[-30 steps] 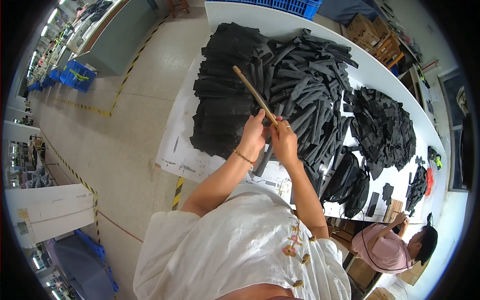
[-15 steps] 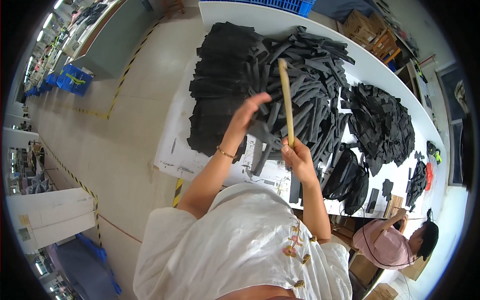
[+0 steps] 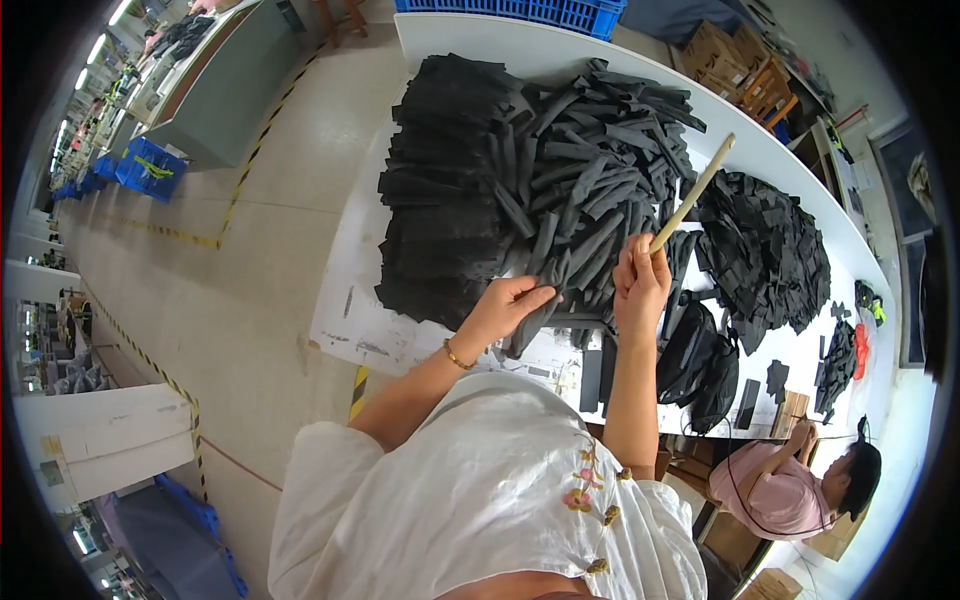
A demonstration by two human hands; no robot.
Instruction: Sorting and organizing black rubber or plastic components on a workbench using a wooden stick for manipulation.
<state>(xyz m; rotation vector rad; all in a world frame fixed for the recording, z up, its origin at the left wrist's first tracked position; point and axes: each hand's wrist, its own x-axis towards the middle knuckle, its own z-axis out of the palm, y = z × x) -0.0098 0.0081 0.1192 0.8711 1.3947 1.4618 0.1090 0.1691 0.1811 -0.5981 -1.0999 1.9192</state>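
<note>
My right hand [image 3: 638,292] is closed round the lower end of a pale wooden stick [image 3: 697,190], which slants up to the right. My left hand [image 3: 505,312] pinches a black fabric piece [image 3: 548,290] between thumb and fingers, at the near edge of the heap. Many narrow black fabric tubes [image 3: 600,150] lie loosely piled in front of both hands. To their left, flatter black fabric pieces [image 3: 435,190] are laid in an overlapping stack.
A white table [image 3: 345,270] with a raised back edge bears everything. Another black heap [image 3: 765,250] and a black bag [image 3: 690,355] lie to the right. A person in pink [image 3: 775,485] works at the right end. A blue crate [image 3: 560,15] stands behind the table.
My left hand has come down and right, from open to pinching a black fabric piece. My right hand has moved up and right, and the stick now leans right instead of standing nearly upright.
</note>
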